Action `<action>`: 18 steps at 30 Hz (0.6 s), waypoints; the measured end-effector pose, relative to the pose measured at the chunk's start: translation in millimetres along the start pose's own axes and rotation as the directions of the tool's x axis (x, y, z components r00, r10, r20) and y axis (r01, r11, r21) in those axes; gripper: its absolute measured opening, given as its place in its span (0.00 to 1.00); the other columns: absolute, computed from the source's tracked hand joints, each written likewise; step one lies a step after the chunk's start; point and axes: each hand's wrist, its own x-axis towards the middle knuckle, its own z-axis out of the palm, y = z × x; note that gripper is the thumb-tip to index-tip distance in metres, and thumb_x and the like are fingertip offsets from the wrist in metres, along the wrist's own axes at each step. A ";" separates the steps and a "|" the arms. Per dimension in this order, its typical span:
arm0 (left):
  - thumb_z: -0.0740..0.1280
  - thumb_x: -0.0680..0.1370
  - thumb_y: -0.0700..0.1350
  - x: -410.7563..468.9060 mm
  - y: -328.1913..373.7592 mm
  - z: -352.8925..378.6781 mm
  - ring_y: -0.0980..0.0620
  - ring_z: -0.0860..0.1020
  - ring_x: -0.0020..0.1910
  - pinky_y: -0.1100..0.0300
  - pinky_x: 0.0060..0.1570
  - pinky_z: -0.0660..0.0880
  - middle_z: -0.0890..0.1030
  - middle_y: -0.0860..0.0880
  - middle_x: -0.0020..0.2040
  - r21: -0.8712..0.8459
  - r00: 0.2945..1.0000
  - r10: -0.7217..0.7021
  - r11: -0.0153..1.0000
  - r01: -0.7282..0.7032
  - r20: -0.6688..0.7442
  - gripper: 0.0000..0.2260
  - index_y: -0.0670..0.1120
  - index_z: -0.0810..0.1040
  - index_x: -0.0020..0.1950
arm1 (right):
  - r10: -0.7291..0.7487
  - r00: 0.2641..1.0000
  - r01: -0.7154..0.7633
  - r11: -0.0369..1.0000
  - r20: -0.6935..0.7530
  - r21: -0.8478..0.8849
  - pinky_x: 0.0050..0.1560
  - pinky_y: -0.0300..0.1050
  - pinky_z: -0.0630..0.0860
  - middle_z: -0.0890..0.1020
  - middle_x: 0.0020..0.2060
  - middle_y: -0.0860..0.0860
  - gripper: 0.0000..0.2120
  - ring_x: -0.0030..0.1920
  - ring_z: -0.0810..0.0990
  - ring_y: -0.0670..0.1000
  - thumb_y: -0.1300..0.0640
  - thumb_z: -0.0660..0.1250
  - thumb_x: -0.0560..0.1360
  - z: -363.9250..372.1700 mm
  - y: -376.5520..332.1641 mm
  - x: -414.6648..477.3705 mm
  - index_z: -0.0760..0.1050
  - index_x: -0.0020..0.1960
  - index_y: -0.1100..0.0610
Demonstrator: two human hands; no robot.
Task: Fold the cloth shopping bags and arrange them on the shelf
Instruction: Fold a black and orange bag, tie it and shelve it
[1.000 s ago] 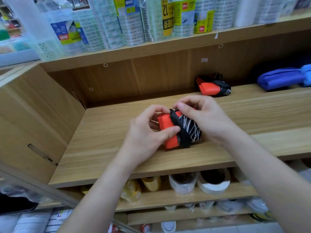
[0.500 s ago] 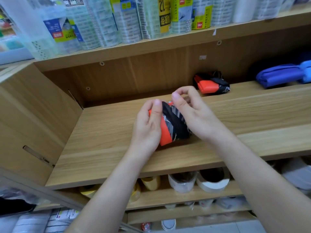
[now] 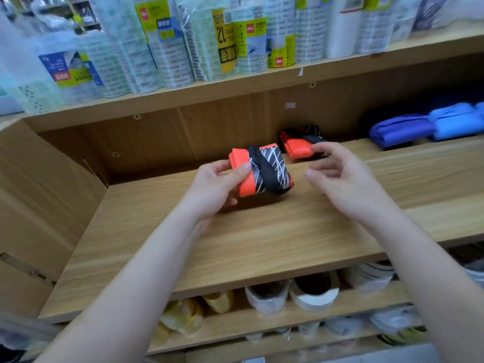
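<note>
shelf: matt wood grain | folded bag: smooth orange-black cloth | tape packs: glossy plastic wrap

We look from head height, forward and down, close onto the wooden shelf, tape rolls stored beneath it.

near bag over the shelf; far bag behind it (to the right).

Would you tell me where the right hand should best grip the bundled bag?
Probably the patterned right end of the bag, coming from the right: the left hand pinches the orange end, and the patterned end juts free toward the open right hand.
</note>
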 end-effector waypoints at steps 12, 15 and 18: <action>0.69 0.76 0.58 77.4 -3.2 25.4 0.40 0.79 0.54 0.46 0.56 0.76 0.80 0.42 0.55 0.414 0.934 0.075 0.906 0.082 -0.351 0.24 0.41 0.70 0.61 | 0.141 0.968 -0.029 0.884 0.206 -0.467 0.68 0.52 0.68 0.73 0.67 0.55 0.39 0.68 0.70 0.59 0.42 0.75 0.70 -22.7 24.1 107.1 0.61 0.74 0.51; 0.71 0.75 0.55 75.7 -5.3 23.4 0.47 0.81 0.47 0.48 0.50 0.79 0.81 0.48 0.47 0.439 0.973 0.080 0.898 0.023 -0.216 0.19 0.52 0.65 0.58 | 0.092 0.982 -0.017 0.915 0.168 -0.403 0.65 0.51 0.72 0.78 0.61 0.52 0.34 0.63 0.75 0.55 0.44 0.78 0.67 -17.8 36.2 115.6 0.69 0.68 0.53; 0.76 0.72 0.48 71.4 -5.1 18.4 0.60 0.77 0.38 0.60 0.44 0.73 0.78 0.59 0.41 0.526 0.989 0.148 0.842 -0.121 -0.009 0.22 0.58 0.71 0.62 | 0.047 0.988 0.003 0.947 0.149 -0.321 0.62 0.53 0.75 0.80 0.55 0.51 0.29 0.57 0.79 0.53 0.49 0.80 0.65 -19.6 45.9 119.2 0.72 0.61 0.51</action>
